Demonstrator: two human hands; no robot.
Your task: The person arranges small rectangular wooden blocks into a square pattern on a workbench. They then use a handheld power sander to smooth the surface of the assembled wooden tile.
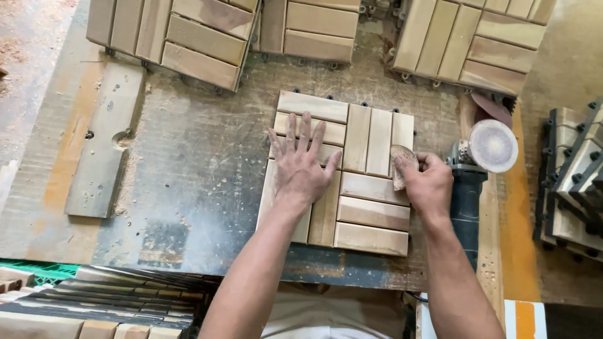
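A square wooden slat tile (361, 207) lies on the worn workbench (201, 182) in front of me. My left hand (303, 164) rests flat on the tile's left half, fingers spread. My right hand (429, 185) grips a folded piece of sandpaper (402, 162) and presses it against the tile's right edge, about halfway up.
An angle grinder (478, 164) with a round sanding disc lies just right of the tile. More slat tiles (188, 31) lean along the back, others are stacked at right (575, 182) and lower left (94, 307). A loose board (103, 138) lies at left amid sawdust.
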